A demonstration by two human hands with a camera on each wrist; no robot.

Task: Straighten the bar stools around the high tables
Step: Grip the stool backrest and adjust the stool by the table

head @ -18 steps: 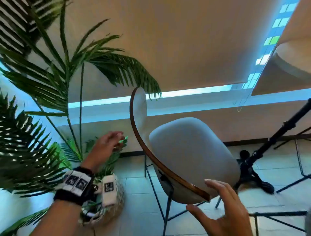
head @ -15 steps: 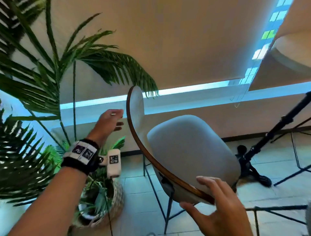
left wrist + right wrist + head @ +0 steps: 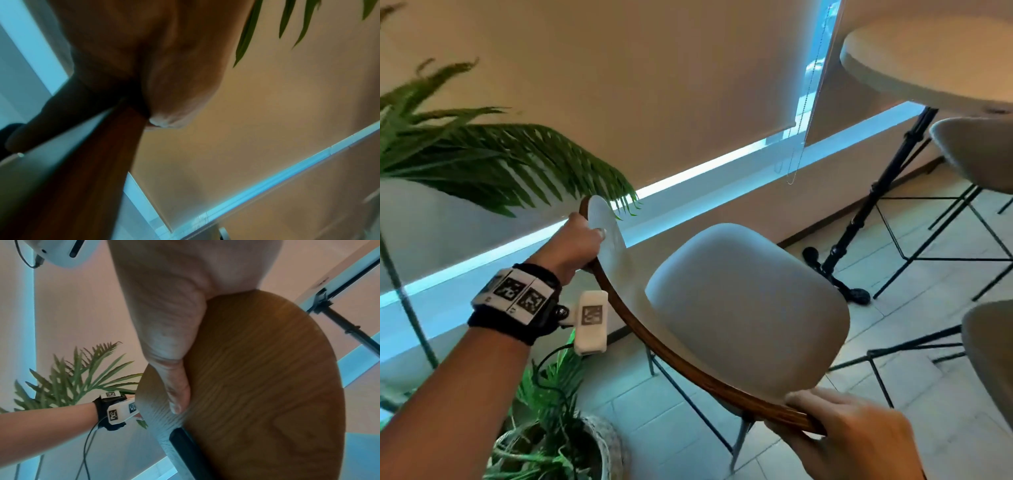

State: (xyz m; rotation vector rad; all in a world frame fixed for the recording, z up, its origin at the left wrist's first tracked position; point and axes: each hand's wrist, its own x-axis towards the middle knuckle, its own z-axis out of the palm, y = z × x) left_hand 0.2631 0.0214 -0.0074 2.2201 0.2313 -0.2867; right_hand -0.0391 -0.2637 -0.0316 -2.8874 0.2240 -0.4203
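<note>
The bar stool [image 3: 746, 308] stood on the tiled floor [image 3: 941, 383], just beside a potted palm [image 3: 493, 164] and near the round high table [image 3: 928, 65]. Its grey padded seat sat within a curved wooden back rim [image 3: 654, 346] on thin black metal legs. The left hand [image 3: 571, 245] gripped the far end of the backrest, fingers curled behind the rim and thumb on the pale inner face. The right hand [image 3: 849, 435] clasped the near end of the rim; the right wrist view showed its thumb [image 3: 176, 386] pressed flat against the wood-grain outer shell [image 3: 267, 386]. Two further stools [image 3: 976, 154] stood by the table, to the right. A black tripod [image 3: 866, 212] leaned beyond the seat. A beige roller blind [image 3: 619, 68] covered the window behind.
</note>
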